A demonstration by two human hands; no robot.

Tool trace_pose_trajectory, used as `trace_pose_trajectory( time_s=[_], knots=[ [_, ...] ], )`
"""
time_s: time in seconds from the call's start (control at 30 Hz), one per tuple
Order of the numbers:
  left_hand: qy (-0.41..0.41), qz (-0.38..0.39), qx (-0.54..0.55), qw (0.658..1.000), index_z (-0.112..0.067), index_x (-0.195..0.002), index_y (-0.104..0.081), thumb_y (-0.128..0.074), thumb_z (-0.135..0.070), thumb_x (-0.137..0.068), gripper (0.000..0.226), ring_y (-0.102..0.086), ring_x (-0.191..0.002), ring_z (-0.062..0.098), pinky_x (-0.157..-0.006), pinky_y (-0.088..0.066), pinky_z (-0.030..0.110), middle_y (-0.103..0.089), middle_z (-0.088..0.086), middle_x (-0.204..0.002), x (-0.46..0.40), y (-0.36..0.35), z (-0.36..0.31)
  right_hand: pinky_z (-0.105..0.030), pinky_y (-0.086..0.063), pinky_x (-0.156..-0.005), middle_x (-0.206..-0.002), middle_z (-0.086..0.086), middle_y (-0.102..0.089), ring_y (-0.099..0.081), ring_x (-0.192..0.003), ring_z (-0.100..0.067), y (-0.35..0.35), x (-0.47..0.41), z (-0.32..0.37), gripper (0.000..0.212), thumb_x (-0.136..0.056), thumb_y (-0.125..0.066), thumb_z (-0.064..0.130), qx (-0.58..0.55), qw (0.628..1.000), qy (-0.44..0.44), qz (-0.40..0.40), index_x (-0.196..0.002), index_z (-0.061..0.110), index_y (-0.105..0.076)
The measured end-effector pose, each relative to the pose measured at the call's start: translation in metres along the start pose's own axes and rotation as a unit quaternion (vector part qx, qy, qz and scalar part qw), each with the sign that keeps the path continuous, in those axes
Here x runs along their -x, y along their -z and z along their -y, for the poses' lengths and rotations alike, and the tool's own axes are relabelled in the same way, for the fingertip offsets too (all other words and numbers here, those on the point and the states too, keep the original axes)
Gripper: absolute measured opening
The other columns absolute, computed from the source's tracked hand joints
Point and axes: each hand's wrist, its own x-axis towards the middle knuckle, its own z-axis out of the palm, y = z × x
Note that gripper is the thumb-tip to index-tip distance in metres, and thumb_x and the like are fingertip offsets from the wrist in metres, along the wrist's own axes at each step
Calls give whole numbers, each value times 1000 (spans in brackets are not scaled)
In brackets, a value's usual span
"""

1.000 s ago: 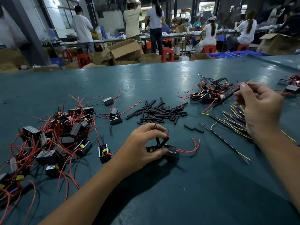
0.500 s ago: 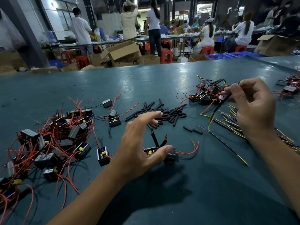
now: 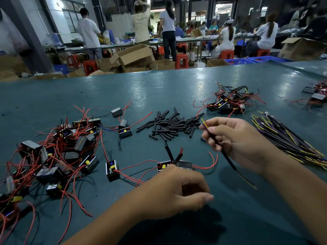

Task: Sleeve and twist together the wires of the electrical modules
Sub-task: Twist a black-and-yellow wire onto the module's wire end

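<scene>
Left hand [image 3: 175,190] back, sleeves [image 3: 169,125] beyond.

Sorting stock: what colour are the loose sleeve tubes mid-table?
Black, the sleeve tubes; the head view shows it.

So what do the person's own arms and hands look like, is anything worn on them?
Both forearms enter from the bottom edge and are bare as far as the picture shows: no sleeves in view. The left hand and right hand wear no gloves, and no watch, ring, bracelet or marking is visible on either wrist or on the fingers that show.
</scene>
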Motion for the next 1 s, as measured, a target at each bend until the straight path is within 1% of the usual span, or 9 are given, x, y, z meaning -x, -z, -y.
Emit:
trace_pose_trajectory(
  time_s=[0.07,0.17,0.3,0.43,0.53,0.63,0.7,0.83,1.0],
  knots=[
    [45,-30,68,996,-21,-85,-65,-65,-30,-97,15,-56,-48,9,-50,-45,21,-65,-3,-66,-1,-2,3,-18,-44,-46,-76,-13,-68,-56,-57,-13,-2,2,-1,9,-88,-60,1,14,999,-13,27,-95,0,-65],
    [77,-91,167,979,-20,-82,-64,-64,-25,-96,15,-53,-43,12,-45,-43,21,-65,-1,-62,-4,0,4,-21,-45,-45,-81,-16,-69,-57,-57,-15,-1,6,-2,17,-74,-71,11,38,996,-26,74,-90,7,-66],
    [80,-146,239,957,-11,-79,-64,-65,-24,-92,19,-50,-37,15,-40,-40,21,-63,4,-58,-4,4,0,-21,-43,-44,-84,-18,-69,-58,-57,-15,0,9,-1,11,-77,-74,11,43,991,-26,127,-86,14,-68],
    [69,-182,263,945,-9,-77,-63,-65,-24,-91,21,-43,-31,16,-34,-33,18,-61,7,-54,-3,8,-2,-19,-41,-44,-83,-15,-70,-59,-57,-14,-5,12,-1,8,-80,-73,13,45,986,-28,159,-85,19,-69],
    [55,-221,257,939,-10,-76,-64,-67,-23,-90,20,-41,-30,17,-33,-31,18,-60,8,-52,-2,13,-4,-19,-41,-44,-83,-15,-71,-59,-57,-15,-6,14,0,9,-82,-70,11,47,984,-31,168,-85,20,-70],
    [52,-260,244,933,-13,-78,-65,-73,-29,-86,20,-43,-33,20,-34,-34,19,-61,7,-52,-1,16,-4,-19,-42,-44,-84,-15,-71,-59,-57,-16,-7,16,2,8,-83,-70,12,53,983,-32,173,-86,19,-69],
    [48,-283,210,935,-16,-81,-64,-75,-33,-83,20,-44,-32,21,-34,-35,20,-61,7,-53,0,17,-4,-19,-41,-44,-83,-15,-71,-60,-56,-16,-8,17,4,9,-83,-70,12,55,982,-32,176,-87,19,-69],
    [19,-299,163,940,-24,-91,-64,-76,-28,-86,14,-44,-31,16,-37,-35,18,-61,7,-56,2,17,-6,-19,-41,-43,-82,-15,-71,-59,-55,-16,-10,19,5,10,-83,-68,11,50,981,-31,184,-86,20,-70],
    [-28,-319,34,947,-24,-89,-69,-70,-22,-89,2,-48,-45,10,-46,-39,19,-62,-1,-62,2,15,-10,-19,-39,-42,-81,-15,-70,-58,-53,-15,-13,21,5,9,-84,-66,9,42,981,-25,186,-87,17,-69]
  ],
)
